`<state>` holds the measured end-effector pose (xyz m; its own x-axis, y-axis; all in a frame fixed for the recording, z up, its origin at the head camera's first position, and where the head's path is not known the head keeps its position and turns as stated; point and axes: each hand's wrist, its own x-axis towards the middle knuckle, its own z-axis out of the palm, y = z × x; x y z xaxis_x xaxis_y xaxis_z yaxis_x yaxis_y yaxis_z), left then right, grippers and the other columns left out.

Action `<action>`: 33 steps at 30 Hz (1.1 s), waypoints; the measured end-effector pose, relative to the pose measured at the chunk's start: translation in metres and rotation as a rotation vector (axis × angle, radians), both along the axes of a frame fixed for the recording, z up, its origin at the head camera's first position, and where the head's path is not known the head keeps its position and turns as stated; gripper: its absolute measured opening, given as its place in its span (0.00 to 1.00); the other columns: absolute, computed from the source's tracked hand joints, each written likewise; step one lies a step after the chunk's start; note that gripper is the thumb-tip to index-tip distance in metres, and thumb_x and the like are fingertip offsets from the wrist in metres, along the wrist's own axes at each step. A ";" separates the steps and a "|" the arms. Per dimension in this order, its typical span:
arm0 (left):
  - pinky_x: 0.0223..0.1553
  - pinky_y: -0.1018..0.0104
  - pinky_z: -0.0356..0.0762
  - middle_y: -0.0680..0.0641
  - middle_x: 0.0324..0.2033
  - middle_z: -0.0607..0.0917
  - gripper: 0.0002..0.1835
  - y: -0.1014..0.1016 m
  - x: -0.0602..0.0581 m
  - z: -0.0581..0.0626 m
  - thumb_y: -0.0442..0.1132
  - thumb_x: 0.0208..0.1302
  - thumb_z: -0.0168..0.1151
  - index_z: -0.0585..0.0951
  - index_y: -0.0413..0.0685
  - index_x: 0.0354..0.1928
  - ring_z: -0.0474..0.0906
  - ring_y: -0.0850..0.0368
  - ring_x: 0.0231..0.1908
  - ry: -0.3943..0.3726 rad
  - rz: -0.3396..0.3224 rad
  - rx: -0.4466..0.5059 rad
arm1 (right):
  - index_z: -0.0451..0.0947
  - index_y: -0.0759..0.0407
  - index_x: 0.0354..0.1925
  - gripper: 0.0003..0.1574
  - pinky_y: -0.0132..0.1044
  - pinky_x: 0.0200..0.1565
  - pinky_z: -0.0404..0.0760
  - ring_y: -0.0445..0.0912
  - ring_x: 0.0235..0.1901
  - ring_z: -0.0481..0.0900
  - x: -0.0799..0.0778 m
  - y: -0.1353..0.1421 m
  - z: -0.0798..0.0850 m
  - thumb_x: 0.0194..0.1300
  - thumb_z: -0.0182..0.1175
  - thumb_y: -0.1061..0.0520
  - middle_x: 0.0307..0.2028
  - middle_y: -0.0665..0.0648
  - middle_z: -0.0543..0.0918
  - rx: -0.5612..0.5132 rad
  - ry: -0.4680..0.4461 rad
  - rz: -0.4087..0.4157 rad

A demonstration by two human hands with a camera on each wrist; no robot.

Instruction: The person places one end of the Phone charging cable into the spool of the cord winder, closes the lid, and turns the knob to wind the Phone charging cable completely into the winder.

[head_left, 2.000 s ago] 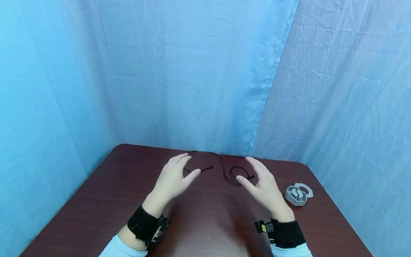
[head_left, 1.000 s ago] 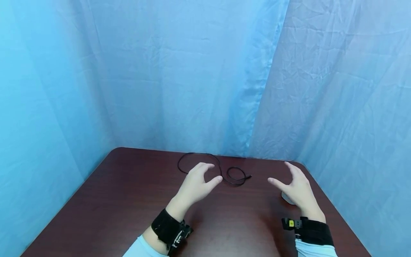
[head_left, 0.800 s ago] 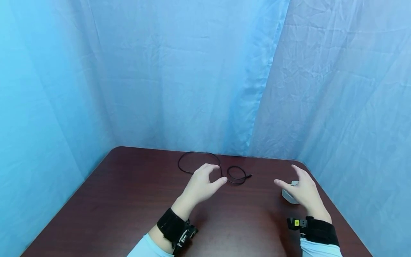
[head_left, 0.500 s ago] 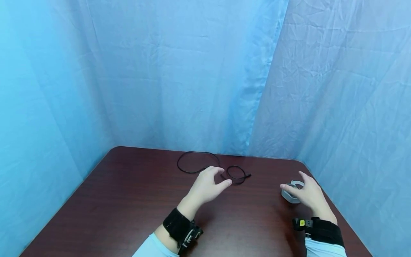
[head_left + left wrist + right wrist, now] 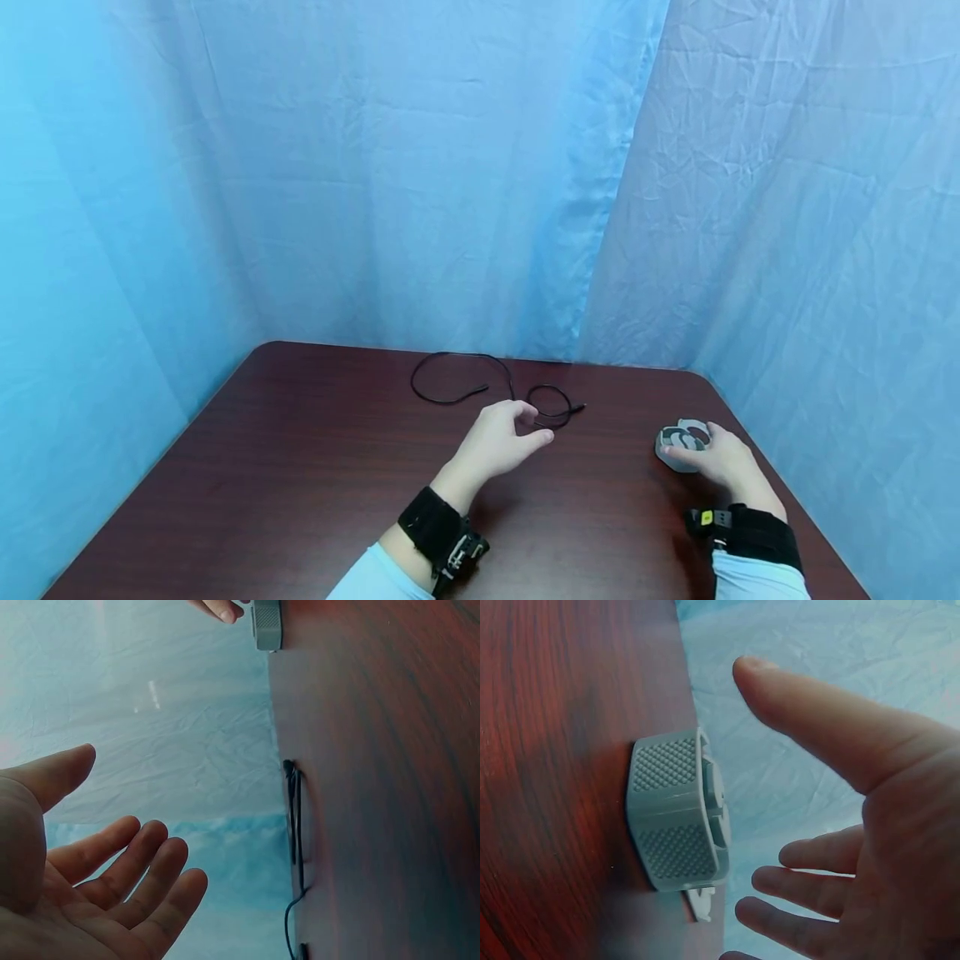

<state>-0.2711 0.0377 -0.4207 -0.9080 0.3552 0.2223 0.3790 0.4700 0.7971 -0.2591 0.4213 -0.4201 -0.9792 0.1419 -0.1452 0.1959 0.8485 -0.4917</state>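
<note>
Brown table (image 5: 262, 483); right hand (image 5: 729, 463) above grey case (image 5: 669, 814); yellow wrist label (image 5: 707, 517) unreadable.

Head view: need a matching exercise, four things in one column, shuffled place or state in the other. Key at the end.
Things
1. Thin black cable
2. Grey faceted case with textured sides
3. Bare left hand
4. Light-blue cloth curtain

Places and states
A. Hanging at the back and sides of the dark brown wood-grain table
B. On the table's right side, next to the bare right hand
C. Lying in loose loops towards the table's far edge
D. Held above the table, gripping nothing

Pairs
1-C
2-B
3-D
4-A
</note>
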 end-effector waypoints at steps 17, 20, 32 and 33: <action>0.44 0.62 0.79 0.56 0.43 0.85 0.22 0.025 -0.001 -0.013 0.55 0.65 0.70 0.85 0.51 0.54 0.80 0.64 0.41 -0.103 -0.038 -0.012 | 0.53 0.79 0.72 0.69 0.68 0.53 0.73 0.77 0.58 0.66 -0.013 0.007 -0.020 0.58 0.70 0.31 0.62 0.87 0.63 0.038 0.002 -0.014; 0.44 0.62 0.79 0.58 0.42 0.84 0.21 0.029 -0.001 -0.015 0.55 0.64 0.70 0.85 0.52 0.53 0.80 0.65 0.40 -0.098 -0.046 -0.018 | 0.54 0.80 0.72 0.70 0.68 0.54 0.72 0.77 0.58 0.66 -0.013 0.006 -0.020 0.58 0.70 0.31 0.62 0.87 0.63 0.042 0.005 -0.023; 0.45 0.63 0.79 0.59 0.41 0.84 0.22 0.038 0.002 -0.015 0.55 0.65 0.69 0.85 0.50 0.54 0.80 0.65 0.42 -0.104 -0.071 -0.031 | 0.57 0.80 0.71 0.65 0.65 0.52 0.75 0.74 0.54 0.71 -0.013 0.004 -0.021 0.60 0.70 0.34 0.60 0.86 0.66 0.039 0.000 -0.056; 0.45 0.63 0.79 0.58 0.41 0.84 0.22 0.038 0.002 -0.015 0.55 0.65 0.69 0.85 0.50 0.54 0.80 0.65 0.42 -0.105 -0.072 -0.032 | 0.57 0.80 0.71 0.64 0.65 0.52 0.75 0.74 0.55 0.71 -0.014 0.004 -0.021 0.60 0.70 0.34 0.60 0.86 0.66 0.039 0.000 -0.057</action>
